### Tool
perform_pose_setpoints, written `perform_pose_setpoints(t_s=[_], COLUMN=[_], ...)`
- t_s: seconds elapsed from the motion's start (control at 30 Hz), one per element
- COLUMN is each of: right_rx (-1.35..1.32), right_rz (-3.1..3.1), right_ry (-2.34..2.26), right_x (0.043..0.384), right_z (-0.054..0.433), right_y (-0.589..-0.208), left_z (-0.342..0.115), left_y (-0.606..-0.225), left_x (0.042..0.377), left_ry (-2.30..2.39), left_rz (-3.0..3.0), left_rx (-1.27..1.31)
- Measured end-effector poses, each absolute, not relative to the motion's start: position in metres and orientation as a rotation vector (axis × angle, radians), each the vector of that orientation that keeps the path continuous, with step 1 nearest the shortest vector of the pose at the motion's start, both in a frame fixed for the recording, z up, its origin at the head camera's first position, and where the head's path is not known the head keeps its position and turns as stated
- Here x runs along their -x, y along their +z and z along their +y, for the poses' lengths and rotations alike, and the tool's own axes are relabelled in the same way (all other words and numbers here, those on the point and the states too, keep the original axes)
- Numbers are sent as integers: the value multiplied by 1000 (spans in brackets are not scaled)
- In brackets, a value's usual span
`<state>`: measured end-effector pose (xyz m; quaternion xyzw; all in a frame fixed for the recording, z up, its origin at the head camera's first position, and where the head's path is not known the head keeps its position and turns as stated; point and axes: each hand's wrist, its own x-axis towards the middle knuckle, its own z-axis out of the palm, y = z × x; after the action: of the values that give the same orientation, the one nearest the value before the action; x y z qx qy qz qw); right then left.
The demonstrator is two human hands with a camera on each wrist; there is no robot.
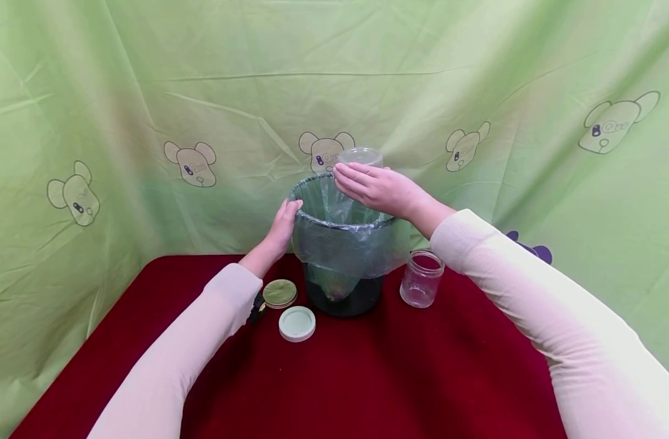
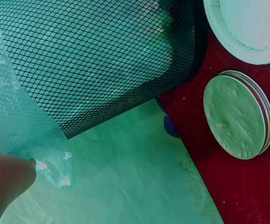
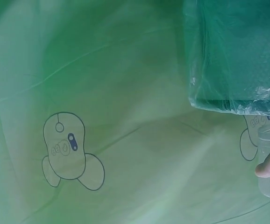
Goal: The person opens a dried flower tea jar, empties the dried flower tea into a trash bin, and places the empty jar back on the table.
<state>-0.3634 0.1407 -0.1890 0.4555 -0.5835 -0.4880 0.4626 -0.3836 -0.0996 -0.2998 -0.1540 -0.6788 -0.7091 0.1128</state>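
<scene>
My left hand grips the rim of a black mesh waste bin on its left side. A thin clear plastic liner is folded over the rim. My right hand holds a clear plastic jar above the far right part of the bin's mouth. The jar looks tipped upside down, its mouth end nearest the liner in the right wrist view; the hand partly hides it. Something blurred shows through the mesh near the bin's bottom.
An open clear jar stands right of the bin. Left of it lie a green-topped round lid and a pale round lid. A small dark object is partly behind the left sleeve. Green cloth hangs behind the red-covered table.
</scene>
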Motion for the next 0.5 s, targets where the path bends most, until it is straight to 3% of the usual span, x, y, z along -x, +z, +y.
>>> perform_pose_setpoints(t_s=[0.5], right_rx=[-1189], right_rz=[-1469], right_ry=[-1044], right_x=[365], right_z=[146], right_y=[-187], left_z=[-100], left_y=[-301], left_x=[384], left_ry=[-2077], left_rz=[-1999], left_rx=[456])
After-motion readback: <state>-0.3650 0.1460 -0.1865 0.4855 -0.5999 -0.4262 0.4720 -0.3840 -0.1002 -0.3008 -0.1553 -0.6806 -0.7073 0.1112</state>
